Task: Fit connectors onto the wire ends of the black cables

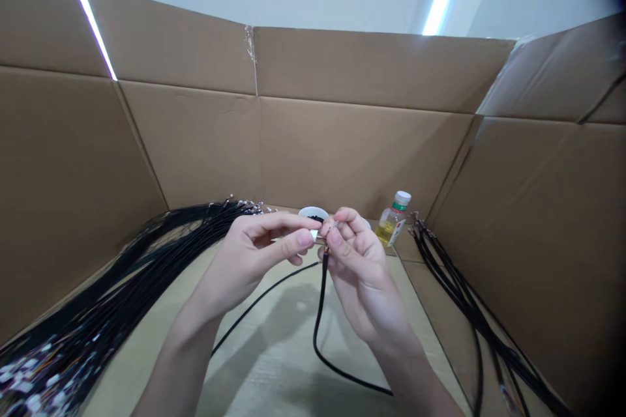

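Note:
My left hand [254,254] is closed in a pinch, thumb against fingers, on a small white piece [313,234] that looks like a connector. Beside it, my right hand [359,267] pinches the thin wires at the stripped end of a black cable [319,326]. The fingertips of both hands nearly meet above the table, and they partly hide the wires. From there the cable hangs down and curves right beneath my right forearm. A thinner-looking stretch of black cable [264,294] runs across the table behind my left wrist.
A thick bundle of black cables [161,280] with white connectors lies at left. Behind my hands stands a white bowl [313,212] of small black parts. A bottle [392,220] of yellow liquid and more black cables [469,306] are at right. Cardboard walls [362,150] enclose the table.

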### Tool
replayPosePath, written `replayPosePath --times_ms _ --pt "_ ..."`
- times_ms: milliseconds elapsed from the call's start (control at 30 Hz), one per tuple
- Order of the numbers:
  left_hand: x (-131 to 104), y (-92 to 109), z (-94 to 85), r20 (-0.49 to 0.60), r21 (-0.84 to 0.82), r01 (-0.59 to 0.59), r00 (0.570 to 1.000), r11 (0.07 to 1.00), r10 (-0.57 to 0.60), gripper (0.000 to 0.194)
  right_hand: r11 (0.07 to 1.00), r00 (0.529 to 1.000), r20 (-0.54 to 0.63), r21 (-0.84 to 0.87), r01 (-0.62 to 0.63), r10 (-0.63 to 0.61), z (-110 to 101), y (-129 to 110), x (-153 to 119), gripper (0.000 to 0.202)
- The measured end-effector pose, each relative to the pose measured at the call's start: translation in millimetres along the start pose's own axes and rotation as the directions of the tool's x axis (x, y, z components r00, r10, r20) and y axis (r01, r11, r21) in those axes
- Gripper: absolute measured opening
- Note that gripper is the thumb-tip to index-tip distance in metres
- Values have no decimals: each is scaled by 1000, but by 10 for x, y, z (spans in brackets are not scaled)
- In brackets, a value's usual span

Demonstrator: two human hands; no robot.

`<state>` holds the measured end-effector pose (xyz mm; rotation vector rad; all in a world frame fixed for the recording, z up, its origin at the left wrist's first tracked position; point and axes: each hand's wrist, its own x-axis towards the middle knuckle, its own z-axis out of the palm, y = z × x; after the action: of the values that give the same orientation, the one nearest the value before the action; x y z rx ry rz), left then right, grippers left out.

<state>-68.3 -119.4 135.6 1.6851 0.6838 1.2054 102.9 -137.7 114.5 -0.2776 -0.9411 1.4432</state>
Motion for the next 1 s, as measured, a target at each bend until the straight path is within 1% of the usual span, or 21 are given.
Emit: replayPosePath --times_ms 67,133,233,300,367,467,533,667,833,1000 --pt "-1 -2 -31 13 -2 -6 1000 1000 6 11 1000 1000 -18 -31 5 -6 -5 4 9 19" --pt "-4 -2 -59 39 -16 0 999 1000 1 16 999 999 -34 -50 5 -7 -7 10 11 20" --pt "-2 -2 -82 109 -22 25 994 999 -23 24 999 999 -40 -39 -4 3 -7 16 6 22" --pt "6 -8 -74 130 -12 27 991 1000 -26 23 1000 999 -32 -19 -5 4 -8 16 2 21" --pt "19 -21 -48 98 2 -4 995 1000 3 17 1000 1000 -29 -14 -4 3 -9 14 2 20" --pt "40 -46 0 12 33 -70 997 997 70 4 1000 999 -46 -9 -8 7 -5 8 6 20" --pt "46 -59 19 -23 52 -94 995 994 95 5 1000 998 -53 18 -24 25 3 1 8 19" --pt "39 -64 16 -70 96 -107 991 990 114 8 997 998 -52 69 -41 45 19 -15 14 19" --pt "48 -58 10 -103 127 -138 983 982 152 7 997 998 -47 72 -35 38 2 -10 26 18" --pt "58 -89 -16 -115 117 -157 979 981 170 6 998 996 -69 22 -51 52 -6 6 33 29"
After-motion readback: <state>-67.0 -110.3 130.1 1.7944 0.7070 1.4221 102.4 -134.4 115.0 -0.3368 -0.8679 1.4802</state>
